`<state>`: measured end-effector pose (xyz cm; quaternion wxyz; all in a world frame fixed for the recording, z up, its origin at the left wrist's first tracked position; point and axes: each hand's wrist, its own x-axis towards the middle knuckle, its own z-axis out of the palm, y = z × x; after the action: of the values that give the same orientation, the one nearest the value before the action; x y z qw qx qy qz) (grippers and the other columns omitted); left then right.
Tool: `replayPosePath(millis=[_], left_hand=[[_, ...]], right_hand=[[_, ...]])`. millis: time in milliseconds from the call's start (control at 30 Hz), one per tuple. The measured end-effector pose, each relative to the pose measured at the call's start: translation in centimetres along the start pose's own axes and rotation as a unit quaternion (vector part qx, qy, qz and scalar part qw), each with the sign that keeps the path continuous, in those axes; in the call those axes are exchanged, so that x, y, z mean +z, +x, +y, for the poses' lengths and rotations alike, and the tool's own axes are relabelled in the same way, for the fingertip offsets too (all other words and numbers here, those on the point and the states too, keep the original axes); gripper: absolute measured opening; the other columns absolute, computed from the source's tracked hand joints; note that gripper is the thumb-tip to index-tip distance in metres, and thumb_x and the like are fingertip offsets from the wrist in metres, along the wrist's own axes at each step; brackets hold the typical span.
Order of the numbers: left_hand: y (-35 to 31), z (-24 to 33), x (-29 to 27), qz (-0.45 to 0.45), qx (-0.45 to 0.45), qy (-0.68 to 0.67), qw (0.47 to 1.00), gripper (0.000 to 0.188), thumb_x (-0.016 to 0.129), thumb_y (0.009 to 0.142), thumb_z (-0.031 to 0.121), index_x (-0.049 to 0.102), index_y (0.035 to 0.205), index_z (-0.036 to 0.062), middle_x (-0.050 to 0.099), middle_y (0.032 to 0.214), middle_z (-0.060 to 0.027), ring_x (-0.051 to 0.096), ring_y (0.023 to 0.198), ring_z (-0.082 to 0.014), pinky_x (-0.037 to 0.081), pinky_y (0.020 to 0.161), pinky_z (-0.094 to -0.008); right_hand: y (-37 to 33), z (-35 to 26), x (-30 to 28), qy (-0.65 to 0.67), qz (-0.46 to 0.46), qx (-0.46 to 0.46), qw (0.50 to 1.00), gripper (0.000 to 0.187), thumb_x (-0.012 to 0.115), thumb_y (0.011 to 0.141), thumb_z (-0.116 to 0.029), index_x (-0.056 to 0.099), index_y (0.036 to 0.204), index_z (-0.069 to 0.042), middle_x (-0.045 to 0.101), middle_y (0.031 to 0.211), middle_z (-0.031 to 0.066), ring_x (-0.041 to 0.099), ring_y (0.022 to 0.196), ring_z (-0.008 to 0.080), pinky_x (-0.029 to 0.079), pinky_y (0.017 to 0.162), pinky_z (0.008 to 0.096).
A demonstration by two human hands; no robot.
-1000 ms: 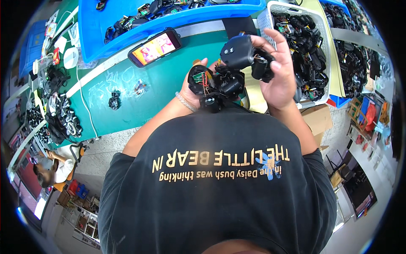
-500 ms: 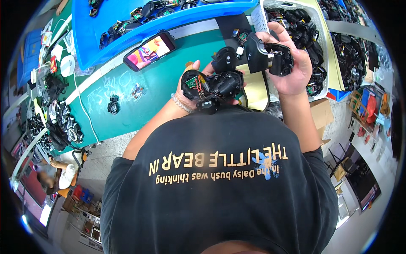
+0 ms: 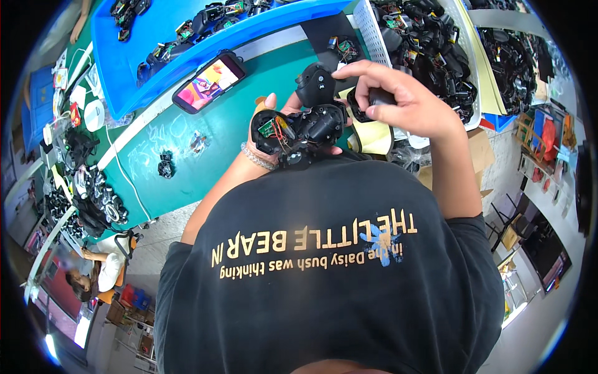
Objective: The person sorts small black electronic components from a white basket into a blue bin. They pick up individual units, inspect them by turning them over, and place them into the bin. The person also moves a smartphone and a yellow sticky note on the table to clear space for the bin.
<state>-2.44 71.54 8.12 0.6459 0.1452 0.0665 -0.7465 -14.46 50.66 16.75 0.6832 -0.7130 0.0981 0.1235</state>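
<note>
My left hand, with a beaded bracelet at its wrist, is closed around an opened black plastic device. A green circuit board and coloured wires show inside its round left part. At the far side of the device stands a black shell with small white marks, against the left fingers. To the right, my right hand is curled around a black curved plastic shell. Its index finger reaches toward the marked shell; whether it touches cannot be made out.
A phone showing a bright picture leans by a blue tray of black parts. On the right stands a white basket full of similar parts. A small black part lies on the green table. Another person sits at lower left.
My right hand has turned over and moved left and slightly down with its shell, nearer the device. The left hand with the device has shifted slightly left; the view has shifted too.
</note>
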Motion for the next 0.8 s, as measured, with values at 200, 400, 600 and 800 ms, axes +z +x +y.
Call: replayPosePath(millis=[200, 400, 600, 800], left_hand=[[-0.3, -0.4, 0.0, 0.062, -0.005, -0.008, 0.998, 0.093, 0.052, 0.07, 0.074, 0.027, 0.145, 0.0245, 0.031, 0.144, -0.0177, 0.04, 0.126, -0.0417, 0.037, 0.09, -0.071], [-0.5, -0.5, -1.0, -0.024, 0.009, -0.087, 0.996, 0.078, 0.046, 0.081, 0.065, 0.022, 0.146, 0.0275, 0.039, 0.138, -0.0214, 0.046, 0.121, -0.0404, 0.037, 0.091, -0.0715], [-0.6, -0.8, -0.6, 0.089, 0.022, 0.032, 0.995, 0.092, 0.046, 0.073, 0.074, 0.027, 0.145, 0.0208, 0.035, 0.14, -0.0241, 0.039, 0.126, -0.0424, 0.033, 0.096, -0.0685], [0.0, -1.1, 0.2, 0.067, 0.039, 0.022, 0.997, 0.094, 0.039, 0.075, 0.077, 0.024, 0.146, 0.017, 0.029, 0.143, -0.026, 0.038, 0.128, -0.0414, 0.038, 0.097, -0.0619]], right_hand=[[0.1, -0.1, 1.0, -0.258, -0.032, -0.087, 0.962, 0.05, 0.06, 0.075, -0.007, 0.054, 0.124, -0.012, 0.062, 0.097, 0.0108, 0.06, 0.089, 0.0268, 0.048, 0.08, 0.0345], [-0.6, 0.0, 1.8, -0.226, -0.015, 0.002, 0.974, 0.052, 0.06, 0.069, -0.007, 0.054, 0.121, -0.005, 0.056, 0.087, 0.0124, 0.055, 0.081, 0.0261, 0.046, 0.074, 0.0352], [-1.0, 0.2, 1.7, -0.106, -0.094, -0.019, 0.99, 0.056, 0.059, 0.067, -0.003, 0.053, 0.122, -0.003, 0.055, 0.084, 0.0114, 0.052, 0.075, 0.0228, 0.044, 0.071, 0.0339], [-1.7, 0.6, 2.5, -0.005, -0.17, 0.005, 0.985, 0.054, 0.057, 0.072, -0.004, 0.054, 0.125, -0.004, 0.061, 0.096, 0.0138, 0.056, 0.082, 0.0236, 0.045, 0.076, 0.0341]])
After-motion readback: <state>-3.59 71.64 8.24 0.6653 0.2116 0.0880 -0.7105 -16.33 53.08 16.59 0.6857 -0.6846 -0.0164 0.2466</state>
